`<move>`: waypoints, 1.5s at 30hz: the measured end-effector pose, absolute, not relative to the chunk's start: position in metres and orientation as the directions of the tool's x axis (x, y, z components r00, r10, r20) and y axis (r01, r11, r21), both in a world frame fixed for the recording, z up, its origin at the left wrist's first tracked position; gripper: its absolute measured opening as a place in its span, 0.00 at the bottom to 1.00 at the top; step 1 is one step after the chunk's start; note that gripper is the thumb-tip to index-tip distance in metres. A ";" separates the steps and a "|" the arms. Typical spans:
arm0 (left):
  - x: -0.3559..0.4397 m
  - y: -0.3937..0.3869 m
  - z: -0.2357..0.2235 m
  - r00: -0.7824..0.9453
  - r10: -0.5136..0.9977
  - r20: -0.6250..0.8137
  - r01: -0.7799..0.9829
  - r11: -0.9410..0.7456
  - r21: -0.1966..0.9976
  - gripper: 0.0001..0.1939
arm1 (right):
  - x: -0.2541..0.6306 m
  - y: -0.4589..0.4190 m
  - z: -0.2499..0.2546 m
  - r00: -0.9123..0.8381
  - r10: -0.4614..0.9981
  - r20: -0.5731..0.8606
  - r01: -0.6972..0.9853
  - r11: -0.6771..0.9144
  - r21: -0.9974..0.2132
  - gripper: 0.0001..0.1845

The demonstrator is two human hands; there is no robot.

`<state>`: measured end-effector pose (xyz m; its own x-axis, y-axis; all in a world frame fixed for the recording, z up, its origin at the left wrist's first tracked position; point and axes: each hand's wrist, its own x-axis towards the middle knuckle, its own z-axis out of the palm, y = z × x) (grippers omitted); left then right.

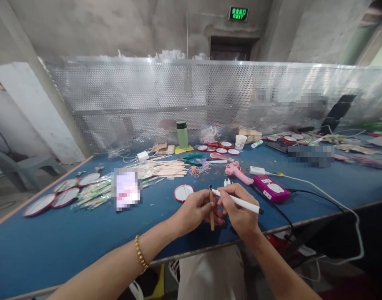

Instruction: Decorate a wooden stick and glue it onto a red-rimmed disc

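My left hand (195, 209) pinches a flat wooden stick (212, 221) upright near the table's front edge. At the stick's top end is a small black spot. In my right hand (241, 212) is a white marker pen (245, 204), held like a writing tool, with its tip at or very near the stick's dark end. I cannot tell whether tip and wood touch. Just beyond my left hand lies a round white disc with a red rim (184, 193). Small white bottle tips (227, 182) show behind my right hand.
Wooden sticks (170, 168) and a blurred lit phone (126, 189) lie left on the blue table (94, 233). Pliers (191, 159), a green bottle (182, 135), a paper cup (240, 142) and red-rimmed discs stand or lie behind. A pink glue gun (237, 173), purple box (271, 188) and cables lie right.
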<state>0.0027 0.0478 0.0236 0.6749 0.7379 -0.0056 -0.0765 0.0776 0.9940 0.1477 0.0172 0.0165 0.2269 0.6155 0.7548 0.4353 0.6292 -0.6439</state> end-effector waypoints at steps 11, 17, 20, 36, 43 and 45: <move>0.003 0.047 0.023 0.665 0.747 -0.001 -0.065 0.060 0.996 0.28 | 0.147 0.016 0.018 0.227 0.637 0.737 0.455 0.599 -0.658 0.07; 0.002 0.047 0.023 0.677 0.736 -0.010 -0.078 0.086 0.993 0.27 | 0.147 0.016 0.018 0.242 0.616 0.749 0.456 0.609 -0.649 0.07; 0.002 0.047 0.023 0.674 0.739 -0.009 -0.077 0.082 0.994 0.26 | 0.148 0.017 0.018 0.239 0.615 0.751 0.453 0.613 -0.647 0.07; 0.002 0.046 0.024 0.681 0.732 -0.007 -0.080 0.084 0.993 0.24 | 0.148 0.015 0.016 0.237 0.631 0.739 0.450 0.603 -0.659 0.08; 0.002 0.046 0.025 0.682 0.731 -0.010 -0.069 0.078 0.995 0.26 | 0.147 0.016 0.016 0.244 0.627 0.740 0.429 0.614 -0.662 0.08; 0.002 0.046 0.025 0.682 0.732 -0.005 -0.070 0.071 0.995 0.26 | 0.147 0.016 0.017 0.238 0.629 0.740 0.434 0.613 -0.660 0.08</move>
<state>0.0022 0.0463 0.0245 0.6815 0.7318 -0.0049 -0.0695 0.0715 0.9950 0.1471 0.0164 0.0173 0.2377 0.6292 0.7400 0.4336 0.6130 -0.6605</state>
